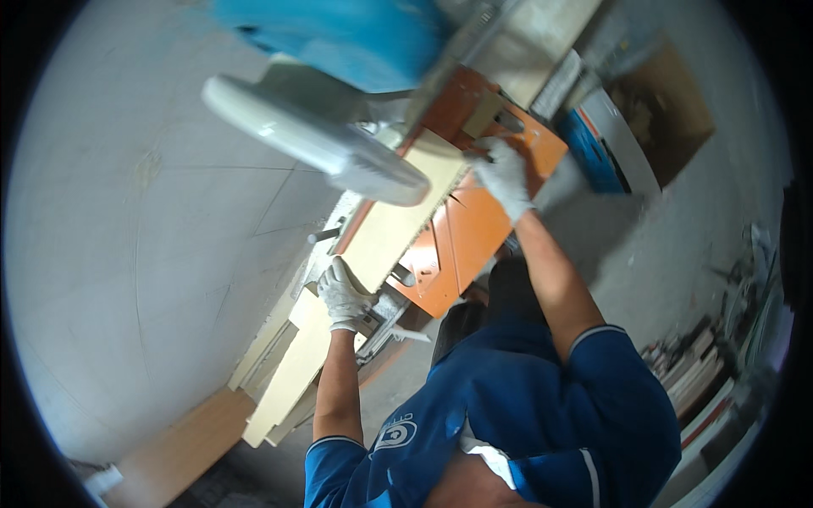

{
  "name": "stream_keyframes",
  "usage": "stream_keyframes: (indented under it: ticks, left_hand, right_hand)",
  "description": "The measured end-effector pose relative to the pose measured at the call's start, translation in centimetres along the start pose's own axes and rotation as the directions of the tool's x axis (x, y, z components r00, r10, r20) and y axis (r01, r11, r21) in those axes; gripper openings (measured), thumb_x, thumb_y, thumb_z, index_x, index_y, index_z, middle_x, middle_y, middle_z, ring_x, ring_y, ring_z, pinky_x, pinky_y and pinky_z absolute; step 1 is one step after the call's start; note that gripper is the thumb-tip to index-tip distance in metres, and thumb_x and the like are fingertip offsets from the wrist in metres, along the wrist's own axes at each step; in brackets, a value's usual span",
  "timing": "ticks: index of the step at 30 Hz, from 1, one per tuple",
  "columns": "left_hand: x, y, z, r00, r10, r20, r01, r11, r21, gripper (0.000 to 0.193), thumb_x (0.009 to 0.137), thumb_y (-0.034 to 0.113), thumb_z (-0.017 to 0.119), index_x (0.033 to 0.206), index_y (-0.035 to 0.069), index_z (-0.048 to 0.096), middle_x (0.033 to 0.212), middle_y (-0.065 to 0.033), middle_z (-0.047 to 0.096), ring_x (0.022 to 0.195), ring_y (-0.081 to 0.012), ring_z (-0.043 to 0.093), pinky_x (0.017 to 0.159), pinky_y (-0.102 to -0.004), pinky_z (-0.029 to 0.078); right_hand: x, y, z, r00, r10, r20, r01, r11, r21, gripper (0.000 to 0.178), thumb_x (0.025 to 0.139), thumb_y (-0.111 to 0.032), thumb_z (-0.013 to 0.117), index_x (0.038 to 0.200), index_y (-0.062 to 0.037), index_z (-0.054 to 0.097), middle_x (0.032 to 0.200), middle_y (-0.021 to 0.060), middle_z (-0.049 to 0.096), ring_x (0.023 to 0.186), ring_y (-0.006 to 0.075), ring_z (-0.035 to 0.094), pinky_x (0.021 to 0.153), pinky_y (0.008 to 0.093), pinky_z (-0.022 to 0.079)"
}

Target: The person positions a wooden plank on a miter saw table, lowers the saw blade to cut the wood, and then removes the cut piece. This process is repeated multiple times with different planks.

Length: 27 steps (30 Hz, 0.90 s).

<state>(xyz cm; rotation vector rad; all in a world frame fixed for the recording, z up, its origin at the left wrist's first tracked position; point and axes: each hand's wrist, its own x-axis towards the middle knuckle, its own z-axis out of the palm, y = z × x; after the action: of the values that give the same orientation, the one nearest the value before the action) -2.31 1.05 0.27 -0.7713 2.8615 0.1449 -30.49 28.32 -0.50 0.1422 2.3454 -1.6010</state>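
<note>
A long pale-yellow board [396,230] lies along a machine with an orange metal table [474,233] that has slots in it; it looks like a mitre saw. My left hand [345,295], in a whitish work glove, grips the board at its edge, beside the fence. At the board's farther end, my right hand [504,173], gloved too, has its fingers bent over the edge, just above the orange table. The fingertips of the right hand are partly hidden. Over the board hangs a blurred light-grey bar or handle [318,140], between the two hands and apart from both.
A blue machine housing [339,38] fills the top. More pale boards [292,381] lie below my left hand. To the right stand an open cardboard box [665,110] and a blue-and-white carton [601,144]. Stacked strips [690,364] lie at the lower right. A grey wall [186,229] borders the left.
</note>
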Motion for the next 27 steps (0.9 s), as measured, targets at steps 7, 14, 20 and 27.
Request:
stream_keyframes:
  ticks: [7,14,20,27]
  left_hand:
    - [-0.1,-0.7,-0.2,0.998,-0.031,0.062,0.031,1.0,0.005,0.111,0.048,0.034,0.091,0.144,0.008,0.041,0.123,-0.0167,0.058,0.118,-0.0363,0.055,0.103,-0.0515,0.04]
    - [-0.4,-0.9,-0.4,1.0,-0.004,0.005,0.004,0.999,-0.037,0.095,0.05,0.031,0.085,0.134,0.009,0.046,0.116,-0.0147,0.062,0.109,-0.0354,0.061,0.098,-0.0499,0.044]
    - [-0.7,-1.4,-0.2,1.0,-0.007,-0.027,0.006,0.999,-0.047,0.097,0.05,0.031,0.085,0.136,0.009,0.048,0.116,-0.0149,0.062,0.11,-0.0354,0.062,0.099,-0.0487,0.043]
    - [-0.6,-1.3,-0.5,1.0,-0.016,0.023,0.017,0.999,-0.033,0.089,0.058,0.031,0.083,0.136,0.01,0.047,0.117,-0.0136,0.062,0.112,-0.0315,0.061,0.1,-0.0479,0.039]
  right_hand:
    - [-0.2,-26.7,-10.3,0.556,-0.831,-0.025,0.818,0.542,0.194,0.051,0.105,-0.046,0.052,0.117,0.0021,0.066,0.09,0.0125,0.072,0.077,0.0187,0.071,0.073,0.0309,0.059]
    - [-1.5,-41.0,-4.5,0.656,0.072,0.752,0.069,0.985,-0.156,0.064,0.104,-0.065,0.041,0.097,-0.0063,0.066,0.073,0.0068,0.064,0.056,0.0199,0.058,0.053,0.0349,0.052]
    - [-2.6,-39.3,-4.1,0.556,0.194,0.808,-0.193,0.976,-0.102,0.062,0.105,-0.063,0.038,0.1,-0.0077,0.066,0.078,0.0098,0.068,0.059,0.0231,0.063,0.053,0.0377,0.055]
    - [-2.9,-36.8,-5.6,0.77,0.046,0.636,0.0,0.997,-0.073,0.056,0.107,-0.059,0.039,0.102,-0.01,0.067,0.072,0.0051,0.065,0.05,0.0163,0.058,0.041,0.0317,0.048]
